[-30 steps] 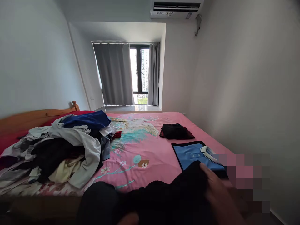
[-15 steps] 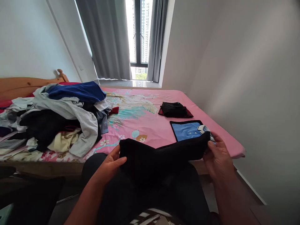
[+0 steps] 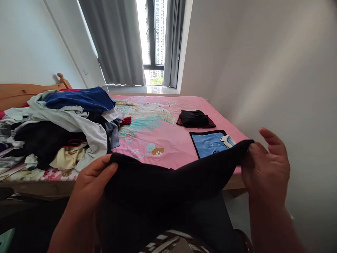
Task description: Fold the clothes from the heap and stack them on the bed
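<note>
A black garment (image 3: 168,182) is stretched between my two hands above my lap; its exact kind is not clear against my dark trousers. My left hand (image 3: 91,182) pinches its upper left corner between thumb and fingers. At the other end my right hand (image 3: 267,165) grips the upper right corner, thumb raised. The garment's top edge sags in the middle. Just beyond it on the bed lies a folded blue polo shirt (image 3: 207,144) with a white collar and black edging. Farther back sits a stack of folded black clothes (image 3: 193,118) with dark red plaid beneath.
A large heap of loose clothes (image 3: 65,123) covers the left side of the bed, with a blue garment (image 3: 81,99) on top. The bed has a pink flowered sheet (image 3: 150,135). A white wall (image 3: 263,88) runs along the right, and a curtained window stands behind.
My hands have moved apart and nearer to me, pulling the black garment wider. The right hand has risen to the right. The view has shifted slightly.
</note>
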### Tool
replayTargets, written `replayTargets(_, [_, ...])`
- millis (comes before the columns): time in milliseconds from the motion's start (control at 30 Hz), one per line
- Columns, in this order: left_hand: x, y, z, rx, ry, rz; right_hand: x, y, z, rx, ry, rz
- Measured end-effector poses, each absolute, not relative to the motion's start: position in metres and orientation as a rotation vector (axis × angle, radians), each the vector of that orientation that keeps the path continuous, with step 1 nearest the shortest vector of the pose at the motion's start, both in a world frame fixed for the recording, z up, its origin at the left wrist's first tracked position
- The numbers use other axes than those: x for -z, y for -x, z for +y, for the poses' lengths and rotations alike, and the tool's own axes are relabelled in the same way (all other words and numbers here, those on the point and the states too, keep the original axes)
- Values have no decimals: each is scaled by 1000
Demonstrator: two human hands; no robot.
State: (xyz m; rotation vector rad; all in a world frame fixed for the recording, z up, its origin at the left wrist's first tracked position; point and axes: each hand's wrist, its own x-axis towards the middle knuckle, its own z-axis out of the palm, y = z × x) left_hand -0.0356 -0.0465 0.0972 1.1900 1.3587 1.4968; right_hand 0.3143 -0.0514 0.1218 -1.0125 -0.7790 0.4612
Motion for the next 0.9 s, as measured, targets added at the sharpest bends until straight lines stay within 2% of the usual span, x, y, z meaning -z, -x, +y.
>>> replayTargets(167, [-141, 18, 60, -1551, -1389, 1230, -151, -324, 63, -527, 869, -1056])
replayTargets(300, [-146, 9, 143, -1825, -1286, 1321, -151, -333, 145, -498, 925, -1009])
replayTargets(400, [-98, 11, 146, -1763, -1440, 1380, -110, -335, 147, -528, 1009, -1088])
replayTargets(567, [44, 16, 66, -1131, -1645, 1553, 22, -318, 77, -712, 1204, -1358])
replayTargets(633, [87, 16, 35, -988, -1727, 1568, 72, -307, 50, -755, 1263, -1425])
replayTargets(767, [113, 18, 14, -903, -2047, 1541, 131, -293, 23, -586, 1275, -1794])
replayTargets(900, [99, 21, 26, -695, -2301, 1522, 138, -291, 24, -375, 1286, -1904])
